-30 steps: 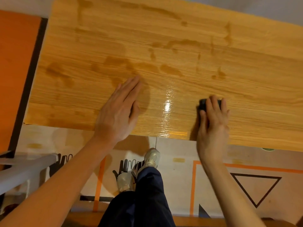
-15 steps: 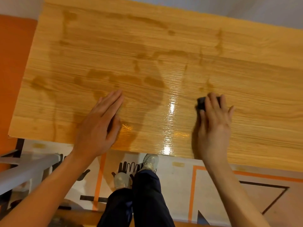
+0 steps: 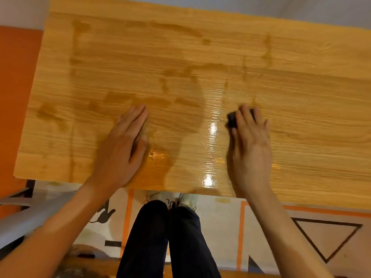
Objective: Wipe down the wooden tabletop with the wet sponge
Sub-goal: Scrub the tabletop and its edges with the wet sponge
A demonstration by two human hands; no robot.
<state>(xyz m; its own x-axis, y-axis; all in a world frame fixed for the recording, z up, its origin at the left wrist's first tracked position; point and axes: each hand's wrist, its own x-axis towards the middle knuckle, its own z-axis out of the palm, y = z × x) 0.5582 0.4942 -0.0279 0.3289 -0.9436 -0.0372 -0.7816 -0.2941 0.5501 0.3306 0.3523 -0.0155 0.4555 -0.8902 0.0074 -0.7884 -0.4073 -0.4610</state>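
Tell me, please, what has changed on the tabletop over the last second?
Little has changed. The right hand keeps pressing the dark sponge flat on the wooden tabletop, with no clear slide. The left hand stays flat, bracing. Mostly the camera shifted, showing more of the table's left end. Nothing was taken hold of or let go.

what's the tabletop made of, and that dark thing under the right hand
Tabletop: wood-grain surface, possibly laminate or sealed wood; straight printed-looking grain and glossy wet highlights suggest a smooth finish. Sponge: dark, matte, soft-looking block under the right hand, likely foam, but mostly hidden and blurred.
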